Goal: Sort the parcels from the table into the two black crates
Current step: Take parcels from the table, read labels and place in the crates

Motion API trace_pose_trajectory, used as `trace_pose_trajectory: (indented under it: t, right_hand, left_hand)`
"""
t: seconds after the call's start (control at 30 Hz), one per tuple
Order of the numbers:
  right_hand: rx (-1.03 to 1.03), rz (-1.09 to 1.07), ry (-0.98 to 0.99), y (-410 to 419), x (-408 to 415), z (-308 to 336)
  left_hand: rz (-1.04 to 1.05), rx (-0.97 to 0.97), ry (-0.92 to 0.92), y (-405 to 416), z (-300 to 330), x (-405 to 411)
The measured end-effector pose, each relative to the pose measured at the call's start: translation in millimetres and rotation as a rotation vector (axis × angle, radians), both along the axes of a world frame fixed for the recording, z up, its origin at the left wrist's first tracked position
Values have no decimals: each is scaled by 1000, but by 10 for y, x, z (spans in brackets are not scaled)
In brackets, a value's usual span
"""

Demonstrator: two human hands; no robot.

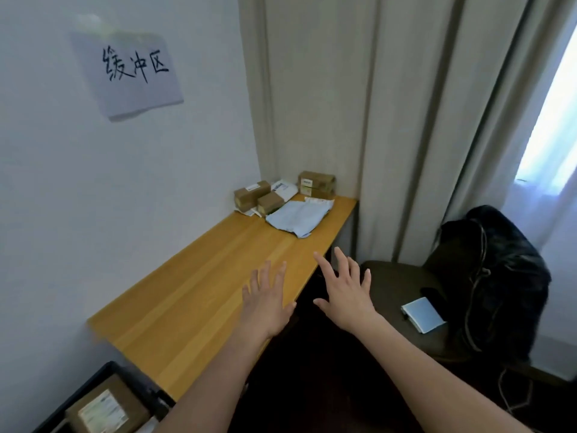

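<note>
The table (199,295) is a long, narrow slab of smooth yellow-brown wood grain, running along a white wall toward a corner hung with pale, pleated curtains (390,120). The parcels are lying clustered at its far end: three brown cardboard boxes (251,192), rectangular and sharp-edged with pale labels, a white soft mailer (283,189) lying between them, and a crumpled pale-blue poly bag (298,217) lying flat in front of the boxes.

The left hand (265,303) is reaching out above the table's near half, palm down, fingers straight and slightly spread, gripping nothing. The right hand (346,292) is extending just past the table's right edge, palm down, fingers fanned wide, also gripping nothing. Both are well apart from the parcels.

One black crate (93,382) is showing at the lower left, below the table's near end, cut off by the frame edge; a labelled brown box (106,407) is resting inside it. A handwritten paper sign (131,73) is hanging on the wall. A dark chair (406,307) to the right is carrying a black bag (487,276) and a small blue-and-white item (423,314), hard to identify.
</note>
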State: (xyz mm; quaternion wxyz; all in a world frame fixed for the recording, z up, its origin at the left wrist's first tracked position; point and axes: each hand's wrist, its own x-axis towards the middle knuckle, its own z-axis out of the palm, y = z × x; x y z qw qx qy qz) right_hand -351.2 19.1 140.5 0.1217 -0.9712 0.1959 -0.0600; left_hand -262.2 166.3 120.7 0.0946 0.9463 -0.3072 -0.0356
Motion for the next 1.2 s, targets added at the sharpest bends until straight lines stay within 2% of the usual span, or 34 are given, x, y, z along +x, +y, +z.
trace_pose_trajectory:
  t: [0.37,0.6,0.83,1.2]
  right_hand:
    - [31,-45,6,-1156,827,71]
    - [26,-100,6,-1845,2079,54]
    - [-30,-101,3,-2390,3273,368]
    - [-61,8,166,-2668,4649,65]
  left_hand:
    - [-46,-10,-57,-1086,331,1077]
    - [-64,-57,-98,-1729,434,2448]
    - [-85,-79,-106,-2273,556,3753]
    - [26,-116,76,-2350,147,4820]
